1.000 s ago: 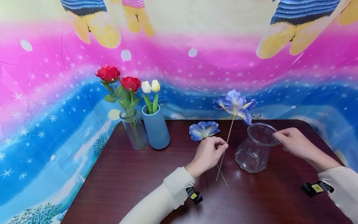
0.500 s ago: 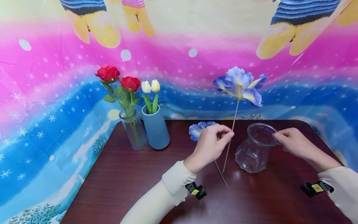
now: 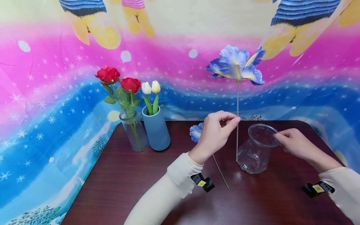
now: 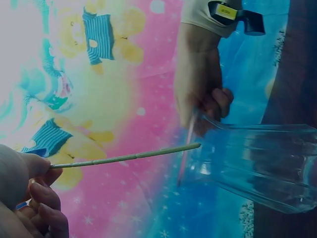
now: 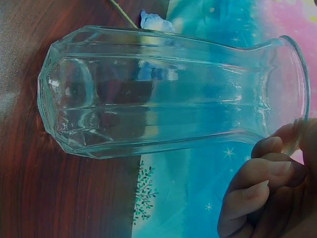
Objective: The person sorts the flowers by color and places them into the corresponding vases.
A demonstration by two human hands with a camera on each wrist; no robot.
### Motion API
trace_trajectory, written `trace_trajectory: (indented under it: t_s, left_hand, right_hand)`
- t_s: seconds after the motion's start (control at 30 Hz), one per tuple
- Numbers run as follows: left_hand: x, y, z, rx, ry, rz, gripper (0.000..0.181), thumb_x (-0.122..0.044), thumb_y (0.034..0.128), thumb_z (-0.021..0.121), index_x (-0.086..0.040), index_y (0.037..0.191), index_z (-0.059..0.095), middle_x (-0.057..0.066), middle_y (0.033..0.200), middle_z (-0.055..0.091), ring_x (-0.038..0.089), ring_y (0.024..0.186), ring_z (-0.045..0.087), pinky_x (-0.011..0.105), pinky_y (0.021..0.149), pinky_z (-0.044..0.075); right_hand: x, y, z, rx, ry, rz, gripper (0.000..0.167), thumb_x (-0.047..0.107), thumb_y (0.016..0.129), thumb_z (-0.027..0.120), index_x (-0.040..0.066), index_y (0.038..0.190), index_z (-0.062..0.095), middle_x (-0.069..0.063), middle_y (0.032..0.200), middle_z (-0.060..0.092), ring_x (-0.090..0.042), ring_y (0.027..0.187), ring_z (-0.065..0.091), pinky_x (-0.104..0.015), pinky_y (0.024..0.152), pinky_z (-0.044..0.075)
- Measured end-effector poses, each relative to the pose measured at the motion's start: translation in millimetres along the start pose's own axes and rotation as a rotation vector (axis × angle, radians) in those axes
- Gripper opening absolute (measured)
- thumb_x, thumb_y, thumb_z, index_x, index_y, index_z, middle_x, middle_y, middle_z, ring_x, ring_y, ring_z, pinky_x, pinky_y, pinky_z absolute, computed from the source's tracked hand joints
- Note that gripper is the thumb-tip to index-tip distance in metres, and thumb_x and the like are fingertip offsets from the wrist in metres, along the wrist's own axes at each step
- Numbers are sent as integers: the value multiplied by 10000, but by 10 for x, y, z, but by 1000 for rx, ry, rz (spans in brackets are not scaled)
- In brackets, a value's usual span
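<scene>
Between thumb and fingers my left hand point(image 3: 215, 134) pinches the thin stem of a blue-purple iris point(image 3: 235, 64), held upright with its bloom high above the table. In the left wrist view the stem's lower end point(image 4: 198, 146) appears near the rim of a clear glass vase point(image 4: 257, 158). My right hand point(image 3: 292, 142) pinches the rim of that vase point(image 3: 254, 156) at its right side; the vase stands on the table, and the right wrist view shows nothing inside it. A second blue iris point(image 3: 196, 132) lies on the table, partly hidden behind my left hand.
At the back left, a clear glass vase point(image 3: 137, 140) holds two red roses point(image 3: 107, 75). Touching or close beside it stands a blue vase point(image 3: 157, 131) with two white tulips point(image 3: 146, 88). A printed cloth point(image 3: 180, 68) hangs behind the dark wooden table point(image 3: 135, 187).
My left hand has risen and moved a little right, lifting the iris and turning its stem from slanted to upright. My right hand and the vase it holds have stayed in place.
</scene>
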State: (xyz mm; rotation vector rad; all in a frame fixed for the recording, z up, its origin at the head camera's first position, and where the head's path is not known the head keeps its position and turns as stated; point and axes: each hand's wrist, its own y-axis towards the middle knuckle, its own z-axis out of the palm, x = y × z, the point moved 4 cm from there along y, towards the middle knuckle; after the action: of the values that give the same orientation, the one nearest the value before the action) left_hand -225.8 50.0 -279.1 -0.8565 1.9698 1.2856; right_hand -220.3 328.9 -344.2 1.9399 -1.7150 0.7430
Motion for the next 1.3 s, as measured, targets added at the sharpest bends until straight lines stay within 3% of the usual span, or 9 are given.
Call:
trace_trajectory:
  t_s: [0.33, 0.67, 0.9, 1.1, 1.3]
  left_hand:
    - [-69, 197, 101, -39, -74, 27, 207, -173, 984, 658, -32, 1096, 761, 63, 846, 632, 66, 660, 492, 148, 615, 418]
    - [-177, 364, 179, -58, -95, 54, 237, -181, 989, 650, -29, 1142, 749, 97, 913, 694, 27, 628, 483, 145, 597, 410]
    - [-119, 440, 296, -102, -88, 53, 226, -188, 983, 660, -40, 1122, 761, 91, 869, 693, 31, 628, 497, 136, 593, 416]
    - [4, 475, 452, -101, -4, 33, 212, -209, 988, 655, -75, 1100, 775, 29, 834, 655, 5, 665, 502, 97, 611, 400]
    - [115, 436, 593, -37, 135, 9, 225, -267, 1000, 639, -131, 1112, 778, -56, 785, 612, -26, 593, 473, 110, 533, 355]
  right_hand:
    - [2, 3, -9, -9, -1, -10, 424, 165, 1039, 382, -10, 652, 389, 76, 537, 302, -56, 466, 292, -323, 457, 310]
    - [14, 5, -14, 1, -6, -5, 443, 183, 1052, 374, 29, 636, 374, 72, 529, 292, -67, 454, 293, -332, 459, 316]
    - [4, 9, -13, 11, -4, 8, 459, 207, 1063, 376, 46, 633, 395, 69, 520, 310, -82, 446, 310, -336, 459, 330]
    - [-11, 9, -8, 7, 1, 9, 458, 203, 1057, 380, 37, 630, 393, 72, 519, 316, -77, 444, 314, -334, 448, 336]
    - [-11, 13, -5, -3, -1, 6, 451, 197, 1054, 383, 64, 623, 388, 71, 517, 326, -80, 442, 332, -327, 450, 341]
